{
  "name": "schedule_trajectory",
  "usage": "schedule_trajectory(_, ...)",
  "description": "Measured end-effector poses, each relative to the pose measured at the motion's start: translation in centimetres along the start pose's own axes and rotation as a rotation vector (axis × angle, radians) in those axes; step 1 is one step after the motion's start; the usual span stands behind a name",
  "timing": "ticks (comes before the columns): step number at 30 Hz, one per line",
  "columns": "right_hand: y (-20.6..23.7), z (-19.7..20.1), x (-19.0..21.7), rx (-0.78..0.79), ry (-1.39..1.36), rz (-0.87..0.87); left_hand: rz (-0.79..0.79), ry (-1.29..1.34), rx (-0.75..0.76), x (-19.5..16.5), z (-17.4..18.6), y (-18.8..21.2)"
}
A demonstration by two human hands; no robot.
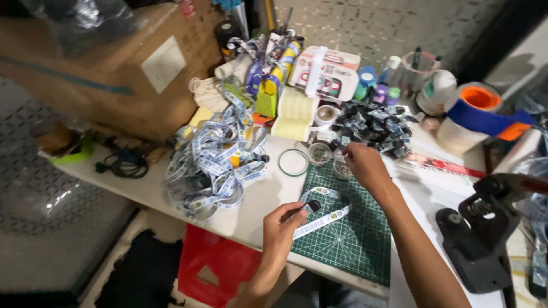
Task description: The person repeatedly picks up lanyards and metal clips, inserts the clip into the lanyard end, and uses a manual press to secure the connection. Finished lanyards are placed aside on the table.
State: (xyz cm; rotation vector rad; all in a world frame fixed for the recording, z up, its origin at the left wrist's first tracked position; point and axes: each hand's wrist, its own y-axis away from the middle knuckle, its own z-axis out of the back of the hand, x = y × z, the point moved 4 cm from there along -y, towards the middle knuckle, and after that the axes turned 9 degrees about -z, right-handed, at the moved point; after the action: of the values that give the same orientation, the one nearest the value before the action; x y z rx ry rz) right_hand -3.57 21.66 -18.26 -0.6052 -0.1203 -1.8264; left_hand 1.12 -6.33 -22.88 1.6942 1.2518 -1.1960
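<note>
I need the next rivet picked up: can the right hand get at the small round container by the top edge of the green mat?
Probably yes. The right hand already hovers beside the small round container, fingertips at its rim, with nothing between them; the left hand holds the lanyard strap clear.

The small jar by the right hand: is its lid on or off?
Off. The jar stands open-topped with small metal bits showing inside, and a round lid lies flat on the table beside it.

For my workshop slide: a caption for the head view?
Left hand holds a lanyard strap over a green cutting mat.
</note>
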Motion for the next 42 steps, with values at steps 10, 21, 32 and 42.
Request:
schedule_trajectory(10, 12.5, 1.7, -0.9, 0.306, -1.115, -0.353, 0.000, -0.068, 0.068, 0.7, -2.9, -0.6)
schedule_trajectory(21, 21.5, -1.7, -3.1, 0.273, -1.273, -0.821, -0.011, -0.074, 0.167, 2.0, -6.7, 0.4)
schedule_trajectory(32, 20.8, -1.8, -0.3, 0.120, -1.083, -0.627, 0.024, -0.075, 0.204, 2.9, -6.4, 2.1)
schedule_trajectory(42, 21.1, -1.7, -1.0, -0.028, -0.984, -0.553, 0.067, -0.022, 0.324, 5.4, -6.7, 2.6)
